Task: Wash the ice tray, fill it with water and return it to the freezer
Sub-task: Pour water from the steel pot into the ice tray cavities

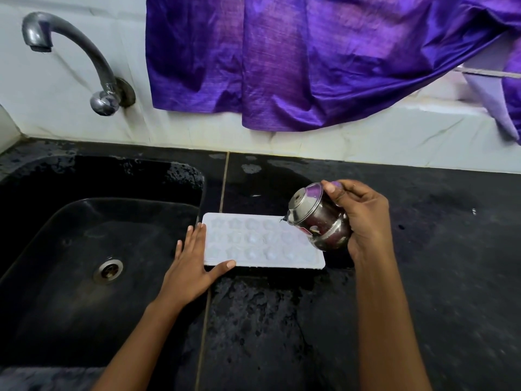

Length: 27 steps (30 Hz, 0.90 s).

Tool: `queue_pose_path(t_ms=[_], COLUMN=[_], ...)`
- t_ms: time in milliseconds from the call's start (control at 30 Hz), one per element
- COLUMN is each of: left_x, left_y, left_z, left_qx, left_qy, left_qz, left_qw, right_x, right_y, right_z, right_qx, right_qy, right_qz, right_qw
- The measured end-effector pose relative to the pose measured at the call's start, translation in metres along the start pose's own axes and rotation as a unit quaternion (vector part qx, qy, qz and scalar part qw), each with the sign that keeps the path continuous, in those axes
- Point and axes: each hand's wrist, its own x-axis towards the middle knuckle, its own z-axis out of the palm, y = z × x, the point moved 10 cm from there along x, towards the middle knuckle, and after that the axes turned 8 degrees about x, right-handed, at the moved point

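1. A curved metal tap (pixel 66 45) stood out from the white tiled wall (pixel 70 114) at far left, its spout above the sink.
2. The black sink (pixel 50 300) lay below it, with a round steel drain (pixel 108 270) in its floor.
3. The left hand (pixel 191 268) lay flat with its fingers straight at the sink's right rim. The fingertips touched the tray's left end and the thumb lay against its near edge.
4. The white ice tray (pixel 262 244) lay flat on the wet black countertop (pixel 439 266), just right of the sink. Its star-shaped and rounded cells faced up.
5. A small steel pot (pixel 318 221) was tipped over the tray's far right corner, its mouth facing left and down towards the cells. The lip seemed to meet the tray's edge, though the view did not make clear whether water was running out.
6. The right hand (pixel 365 221) gripped that pot from the right, fingers curled round its body and the thumb up near its neck.
7. A purple cloth (pixel 310 60) hung in folds over the wall behind the counter, from the centre out to the right.
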Motion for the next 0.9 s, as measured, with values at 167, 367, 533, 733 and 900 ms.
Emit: queue_pose_path(t_ms=[167,367,533,733,900], left_x=[0.000,-0.001,0.000,0.000,-0.001], left_y=[0.000,0.000,0.000,0.000,0.000], left_z=[0.000,0.000,0.000,0.000,0.001], left_qx=[-0.006,-0.004,-0.006,-0.004,-0.002], left_qy=[0.005,0.006,0.007,0.007,0.007], left_qz=[0.001,0.003,0.002,0.004,0.002], left_qw=[1.000,1.000,1.000,1.000,1.000], right_x=[-0.001,0.000,-0.001,-0.001,-0.001], right_y=[-0.003,-0.005,-0.006,0.001,0.013], right_z=[0.002,0.003,0.002,-0.002,-0.006], right_qx=[-0.009,-0.010,-0.013,0.007,0.045], right_qy=[-0.003,-0.006,-0.004,0.004,0.023], right_qz=[-0.008,-0.015,-0.015,0.000,0.026], right_qw=[1.000,1.000,1.000,1.000,0.998])
